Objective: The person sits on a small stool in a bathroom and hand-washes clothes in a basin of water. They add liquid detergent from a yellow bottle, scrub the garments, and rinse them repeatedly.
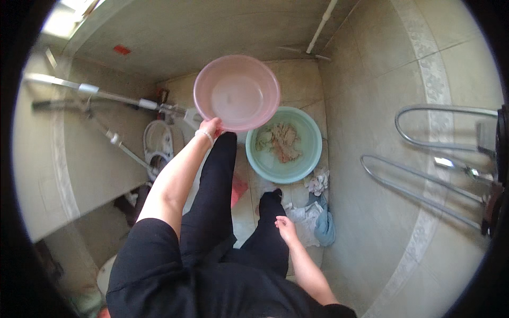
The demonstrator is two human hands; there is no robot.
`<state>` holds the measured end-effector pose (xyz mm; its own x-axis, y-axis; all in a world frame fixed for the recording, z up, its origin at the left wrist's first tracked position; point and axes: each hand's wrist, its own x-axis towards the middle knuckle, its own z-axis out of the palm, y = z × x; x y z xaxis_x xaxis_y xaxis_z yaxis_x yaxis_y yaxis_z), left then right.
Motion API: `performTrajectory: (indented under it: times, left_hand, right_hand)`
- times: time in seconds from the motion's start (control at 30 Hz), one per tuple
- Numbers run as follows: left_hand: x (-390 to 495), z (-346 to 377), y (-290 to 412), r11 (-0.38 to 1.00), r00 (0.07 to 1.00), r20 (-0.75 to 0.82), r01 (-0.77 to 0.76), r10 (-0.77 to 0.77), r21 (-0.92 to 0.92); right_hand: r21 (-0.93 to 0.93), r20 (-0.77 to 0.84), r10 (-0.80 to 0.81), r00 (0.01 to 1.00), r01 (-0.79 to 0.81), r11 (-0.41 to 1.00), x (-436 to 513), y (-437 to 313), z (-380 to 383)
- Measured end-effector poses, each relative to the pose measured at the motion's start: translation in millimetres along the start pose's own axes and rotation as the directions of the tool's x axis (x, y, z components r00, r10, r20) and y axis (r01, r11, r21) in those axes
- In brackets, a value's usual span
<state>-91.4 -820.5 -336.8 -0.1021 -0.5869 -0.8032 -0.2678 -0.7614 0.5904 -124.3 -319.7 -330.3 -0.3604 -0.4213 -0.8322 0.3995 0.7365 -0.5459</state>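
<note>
My left hand (212,127) grips the near rim of a pink plastic basin (237,95); nothing shows inside the basin apart from its pale bottom. Below and to the right of it, partly overlapped by its edge, a light green plastic basin (311,163) stands on the tiled floor. Wet beige and pinkish cloth (284,143) lies in the water in the green basin. Over my right thigh hangs my right hand (285,228), its fingers loosely curled and holding nothing that I can see.
White and blue-grey clothes (325,222) lie on the floor along the right wall. Metal rails (425,181) stick out from that wall. At the left are long metal poles (115,97) and a white twin-bowled plastic item (159,145). A white pipe (321,26) runs down the far wall.
</note>
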Motion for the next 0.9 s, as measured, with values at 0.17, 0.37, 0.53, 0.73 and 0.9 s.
performTrajectory:
  times: [0.17,0.37,0.53,0.73,0.9]
  left_hand:
    - [258,-31,-107,0.976,0.976,-0.075,0.199,-0.206,-0.085]
    - [387,25,-137,0.978,0.985,0.019,0.168,-0.172,0.125]
    - [470,-16,-165,0.966,0.994,0.092,0.030,-0.055,0.257]
    - [508,-43,-223,0.986,0.913,0.374,0.140,-0.164,0.089]
    - [451,-7,-193,0.820,0.887,-0.162,0.462,-0.433,0.337]
  right_hand:
    - [0.179,-0.126,0.077,0.989,-0.054,0.982,130,3,17]
    - [-0.139,-0.308,-0.031,0.951,-0.013,0.990,345,56,39]
    - [-0.651,-0.319,-0.354,0.879,0.068,0.756,468,38,61]
    - [-0.815,-0.293,-0.204,0.934,-0.132,0.564,537,42,97]
    - [-0.761,-0.488,-0.262,0.833,-0.259,0.595,539,94,51]
